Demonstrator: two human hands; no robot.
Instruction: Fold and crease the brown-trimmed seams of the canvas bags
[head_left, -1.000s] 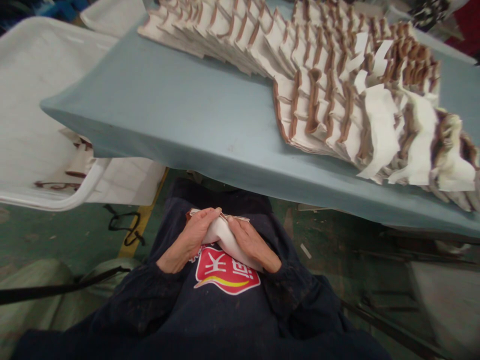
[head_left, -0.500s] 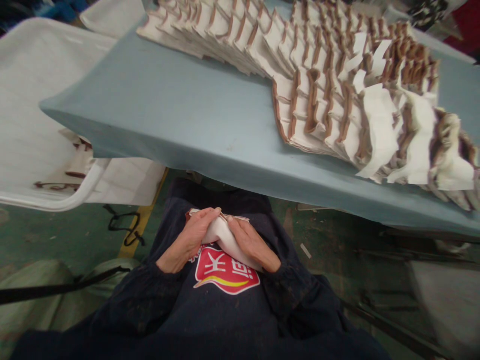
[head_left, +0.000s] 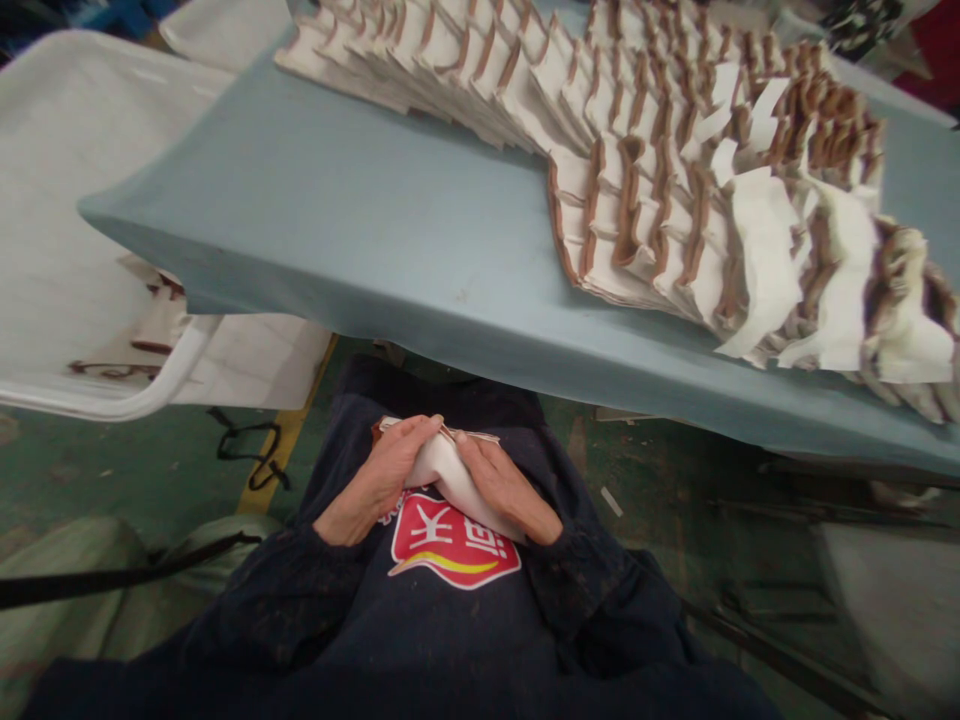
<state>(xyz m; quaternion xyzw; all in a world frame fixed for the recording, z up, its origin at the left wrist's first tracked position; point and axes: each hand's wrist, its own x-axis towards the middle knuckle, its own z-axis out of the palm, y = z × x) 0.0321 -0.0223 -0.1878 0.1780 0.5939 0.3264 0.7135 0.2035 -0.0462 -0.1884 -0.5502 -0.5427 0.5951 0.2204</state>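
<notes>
Over my lap, my left hand (head_left: pixel 391 465) and my right hand (head_left: pixel 502 485) both grip a white piece with a brown edge (head_left: pixel 439 462), which looks like fabric or leather. The thumbs press on its upper edge close to each other, and the white side bends downward between the palms. Much of the piece is hidden under the fingers. Behind it is a dark apron with a red printed logo (head_left: pixel 454 545). On the table above, many similar white pieces with brown edges (head_left: pixel 622 210) stand in overlapping rows.
A blue-grey covered table (head_left: pixel 337 220) spans the view ahead of me. White paper-like strips (head_left: pixel 765 250) lie over the rows at right. At left stands a white plastic bin (head_left: pixel 90 120) with brown and white scraps inside. A black strap (head_left: pixel 251 450) lies on the green floor.
The view has shifted very slightly. Both hands keep the same hold on the white piece, with no visible movement.
</notes>
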